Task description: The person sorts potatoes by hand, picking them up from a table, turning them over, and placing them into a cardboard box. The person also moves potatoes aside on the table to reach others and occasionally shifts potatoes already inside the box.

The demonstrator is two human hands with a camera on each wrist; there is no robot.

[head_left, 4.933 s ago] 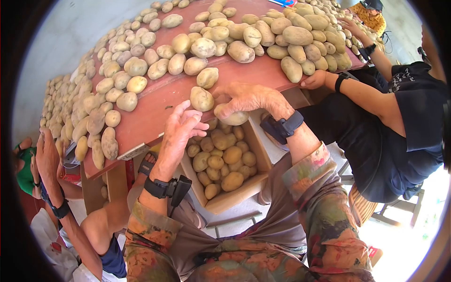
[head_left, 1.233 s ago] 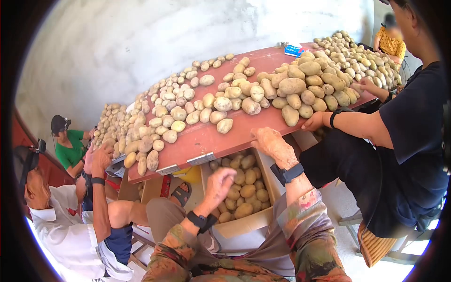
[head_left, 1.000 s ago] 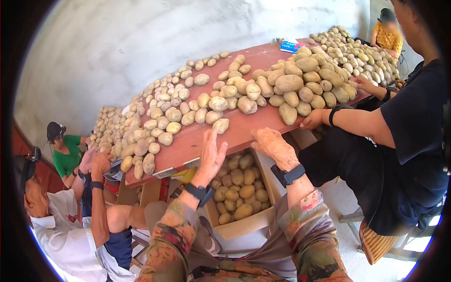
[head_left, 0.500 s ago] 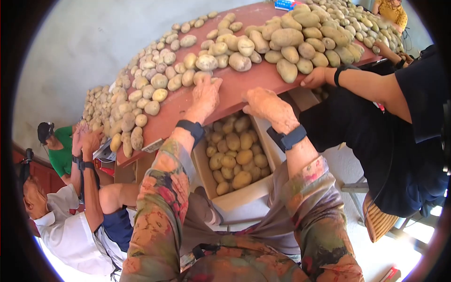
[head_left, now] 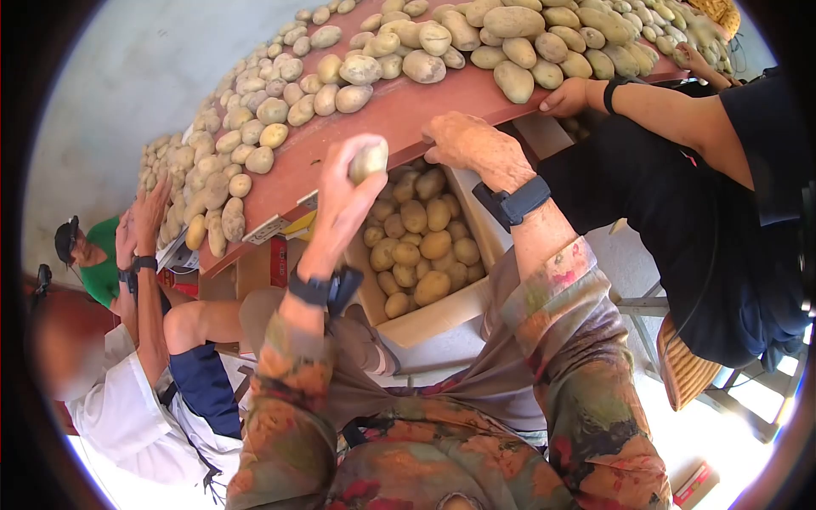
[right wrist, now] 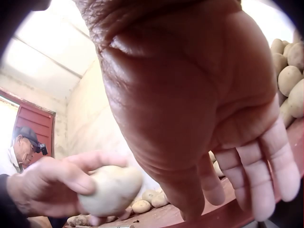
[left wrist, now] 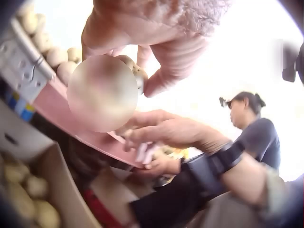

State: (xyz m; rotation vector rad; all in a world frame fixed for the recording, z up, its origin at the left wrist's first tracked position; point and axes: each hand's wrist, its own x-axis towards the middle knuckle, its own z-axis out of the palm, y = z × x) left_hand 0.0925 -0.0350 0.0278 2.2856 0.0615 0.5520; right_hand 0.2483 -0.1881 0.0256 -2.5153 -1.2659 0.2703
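Note:
A pale potato (head_left: 371, 160) is gripped between the thumb and fingers of my left hand (head_left: 338, 194), raised just in front of the table edge. In the right wrist view that potato (right wrist: 114, 190) shows smooth and rounded, with the left thumb across its near side. My right hand (head_left: 480, 149) holds nothing; its fingers (right wrist: 259, 175) hang relaxed at the edge of the red table (head_left: 408, 109). Below both hands stands an open cardboard box (head_left: 429, 327) holding many potatoes (head_left: 422, 242). Part of the box's far end is hidden under the table.
Potatoes (head_left: 263, 110) spread over the table's left and back, with a taller heap (head_left: 544, 42) at the right. A person in dark clothes (head_left: 680, 212) sits close on my right, one in a white shirt (head_left: 127, 408) on my left. A stool (head_left: 680, 374) stands at the right.
My left hand has reached to the row of potatoes, picked one up and drawn it back toward me. My right hand stays by the table edge. The head view has tilted down.

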